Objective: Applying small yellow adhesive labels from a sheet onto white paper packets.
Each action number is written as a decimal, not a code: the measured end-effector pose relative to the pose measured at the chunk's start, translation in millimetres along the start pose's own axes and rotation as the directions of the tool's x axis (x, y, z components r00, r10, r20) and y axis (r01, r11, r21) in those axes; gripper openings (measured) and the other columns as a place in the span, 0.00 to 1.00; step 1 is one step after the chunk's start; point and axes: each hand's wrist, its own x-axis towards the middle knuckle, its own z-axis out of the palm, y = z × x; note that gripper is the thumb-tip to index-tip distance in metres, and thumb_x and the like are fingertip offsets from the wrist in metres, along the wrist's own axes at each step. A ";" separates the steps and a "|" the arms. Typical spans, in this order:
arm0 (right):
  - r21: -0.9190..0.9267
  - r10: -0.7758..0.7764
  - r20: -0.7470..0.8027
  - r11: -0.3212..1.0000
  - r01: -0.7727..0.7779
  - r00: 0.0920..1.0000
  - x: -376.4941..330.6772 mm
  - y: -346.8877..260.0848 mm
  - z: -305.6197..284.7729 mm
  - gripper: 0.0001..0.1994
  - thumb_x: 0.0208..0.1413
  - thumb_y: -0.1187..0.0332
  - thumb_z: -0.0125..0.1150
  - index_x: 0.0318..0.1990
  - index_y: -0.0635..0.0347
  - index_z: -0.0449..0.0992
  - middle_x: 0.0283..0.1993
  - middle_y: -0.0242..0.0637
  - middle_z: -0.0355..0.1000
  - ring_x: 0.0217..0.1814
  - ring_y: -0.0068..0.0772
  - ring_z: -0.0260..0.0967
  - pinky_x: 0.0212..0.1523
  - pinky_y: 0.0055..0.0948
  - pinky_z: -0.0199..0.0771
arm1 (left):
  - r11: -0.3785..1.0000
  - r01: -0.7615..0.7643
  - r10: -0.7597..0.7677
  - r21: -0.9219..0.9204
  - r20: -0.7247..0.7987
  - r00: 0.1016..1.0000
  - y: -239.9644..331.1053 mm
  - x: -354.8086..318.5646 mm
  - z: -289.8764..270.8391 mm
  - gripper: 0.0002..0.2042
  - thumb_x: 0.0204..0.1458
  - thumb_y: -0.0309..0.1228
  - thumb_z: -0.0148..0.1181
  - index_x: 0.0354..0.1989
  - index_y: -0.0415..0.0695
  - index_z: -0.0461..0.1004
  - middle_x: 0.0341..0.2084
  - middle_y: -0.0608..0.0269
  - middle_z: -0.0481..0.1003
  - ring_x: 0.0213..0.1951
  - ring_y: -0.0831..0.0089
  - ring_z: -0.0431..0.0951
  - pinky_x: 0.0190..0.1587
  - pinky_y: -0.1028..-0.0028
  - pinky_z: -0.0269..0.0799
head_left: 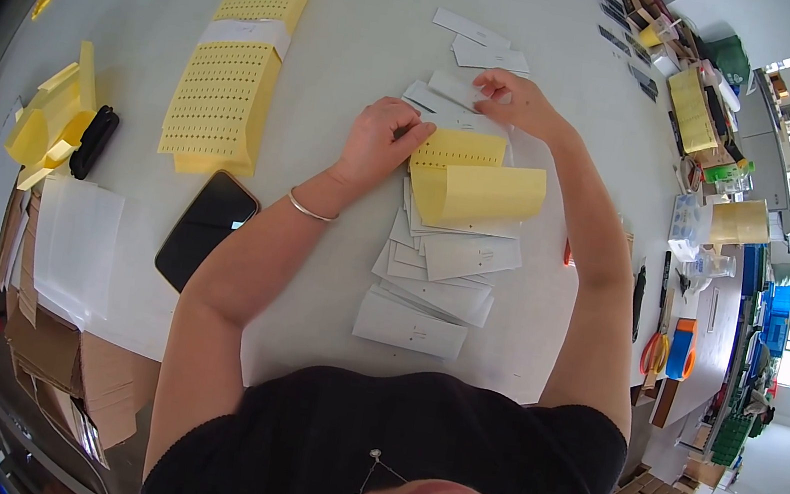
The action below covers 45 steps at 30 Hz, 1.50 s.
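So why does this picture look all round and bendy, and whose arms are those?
The picture comes from a small camera worn on a person's head, looking down. Its wide lens bends straight edges, so the white table looks curved. The arms are that person's own. The left hand presses a yellow sheet that curls over a row of white cards. The right hand pinches a white card farther back. To the left lie a stack of yellow sheets full of small holes and a black phone.
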 end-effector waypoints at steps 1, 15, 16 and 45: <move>0.000 0.002 -0.001 1.000 -0.002 1.000 -1.2 -6.4 0.6 0.19 0.47 0.59 0.65 0.45 0.56 0.74 0.41 0.36 0.72 0.44 0.31 0.68 0.46 0.28 0.68 | 1.000 -0.001 0.001 -0.002 0.002 1.000 0.3 0.4 0.7 0.07 0.52 0.29 0.59 0.28 0.37 0.74 0.30 0.58 0.75 0.39 0.68 0.75 0.36 0.73 0.70; -0.562 -0.738 -0.171 0.618 0.550 0.653 -32.9 -72.2 47.0 0.04 0.43 0.68 0.66 0.28 0.49 0.76 0.32 0.23 0.71 0.36 0.28 0.67 0.52 0.36 0.59 | 0.987 0.088 -0.093 -0.131 -0.032 0.995 -4.3 1.1 3.6 0.09 0.56 0.29 0.54 0.33 0.34 0.73 0.32 0.59 0.75 0.34 0.73 0.71 0.37 0.76 0.67; -0.650 -0.783 -0.147 0.537 0.538 0.604 -34.3 -73.2 47.4 0.05 0.43 0.68 0.66 0.27 0.49 0.76 0.31 0.23 0.71 0.36 0.28 0.67 0.51 0.37 0.60 | 0.987 0.088 -0.093 -0.132 -0.031 0.995 -4.2 0.9 3.6 0.09 0.56 0.29 0.54 0.33 0.34 0.73 0.32 0.59 0.75 0.34 0.73 0.71 0.37 0.76 0.67; -0.384 -0.196 -0.216 0.918 0.102 0.956 51.0 50.4 -27.4 0.22 0.50 0.60 0.63 0.52 0.54 0.67 0.46 0.43 0.72 0.49 0.41 0.70 0.50 0.36 0.68 | 0.996 0.055 -0.059 -0.067 -0.064 0.996 -4.9 2.2 4.9 0.12 0.54 0.34 0.56 0.26 0.38 0.74 0.22 0.58 0.73 0.33 0.61 0.72 0.34 0.67 0.68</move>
